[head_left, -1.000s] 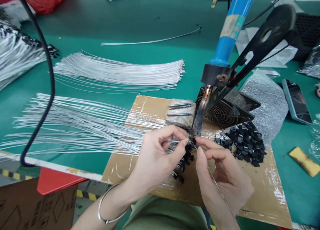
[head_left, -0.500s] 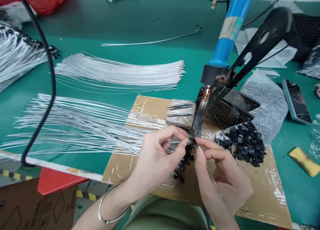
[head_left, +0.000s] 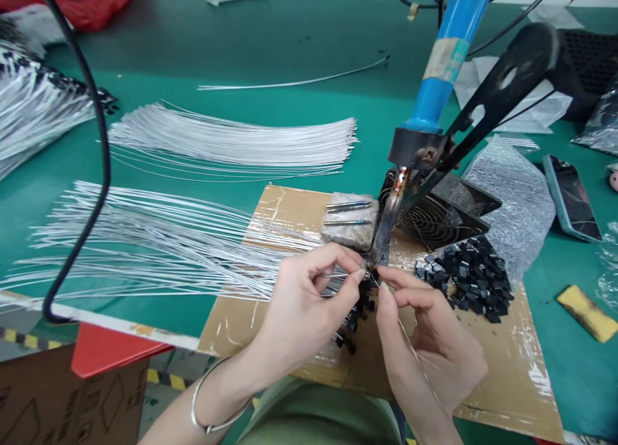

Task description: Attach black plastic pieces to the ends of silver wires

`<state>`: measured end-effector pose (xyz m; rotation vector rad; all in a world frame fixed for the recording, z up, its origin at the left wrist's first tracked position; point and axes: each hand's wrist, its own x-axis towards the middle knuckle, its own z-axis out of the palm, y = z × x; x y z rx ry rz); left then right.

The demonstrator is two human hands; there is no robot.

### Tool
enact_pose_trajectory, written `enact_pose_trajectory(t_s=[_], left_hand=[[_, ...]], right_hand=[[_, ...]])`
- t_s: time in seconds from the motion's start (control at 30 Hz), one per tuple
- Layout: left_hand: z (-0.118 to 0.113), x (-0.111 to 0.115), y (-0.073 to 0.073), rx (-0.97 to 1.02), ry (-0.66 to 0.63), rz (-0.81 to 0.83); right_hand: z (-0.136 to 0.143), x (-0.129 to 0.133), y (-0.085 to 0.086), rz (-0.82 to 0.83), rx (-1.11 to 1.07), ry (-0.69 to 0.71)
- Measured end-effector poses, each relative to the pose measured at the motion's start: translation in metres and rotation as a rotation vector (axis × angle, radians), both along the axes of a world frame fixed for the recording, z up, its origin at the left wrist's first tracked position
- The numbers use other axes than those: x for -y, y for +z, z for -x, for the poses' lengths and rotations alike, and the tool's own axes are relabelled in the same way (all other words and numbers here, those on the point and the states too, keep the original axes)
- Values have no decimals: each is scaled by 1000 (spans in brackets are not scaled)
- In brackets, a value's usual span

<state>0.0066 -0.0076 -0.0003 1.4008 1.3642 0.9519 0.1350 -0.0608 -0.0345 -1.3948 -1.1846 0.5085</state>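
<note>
My left hand (head_left: 309,297) is closed in a pinch beneath the soldering iron's tip (head_left: 379,248). A thin white wire appears to run into its fingertips, whose exact grip is partly hidden. My right hand (head_left: 429,342) pinches a thin silvery solder wire (head_left: 410,345) between thumb and fingers; the strand trails across the palm to the wrist. Both sets of fingertips almost meet at the dark iron tip. The soldering iron's blue handle (head_left: 437,78) is held tilted in a black metal stand (head_left: 512,91). Small black pieces (head_left: 355,313) lie under my hands, at the wire ends.
White wires (head_left: 168,245) fan out leftward, with another bundle (head_left: 232,139) behind. Right of my hands sit a pile of black pieces (head_left: 477,274), a black fan (head_left: 425,219), a phone (head_left: 572,197) and a yellow sponge (head_left: 586,313). Cardboard (head_left: 512,368) covers the table front. A black cable (head_left: 99,142) arches at left.
Both hands hold the same pinch at the iron tip. Only a very slight shift of the whole view shows.
</note>
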Motion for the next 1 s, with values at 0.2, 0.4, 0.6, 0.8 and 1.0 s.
enact_pose_trajectory(t_s=[0.2,0.4,0.6,0.8,1.0], left_hand=[[-2,-1,-2,-14,-7,0],[0,1,-1,-28,-7,2],[-1,1,0,-25,-2,-3],[-1,0,-1,-30,1,1],[1,-2,-2,-43,-6,37]], right_hand=[[0,0,-1,-2,-1,-13],[1,-1,1,-17,-13,-13],[1,-1,-2,-41,9,-24],[-2,0,0,-16,8,15],[-2,-1,1,28,-15,24]])
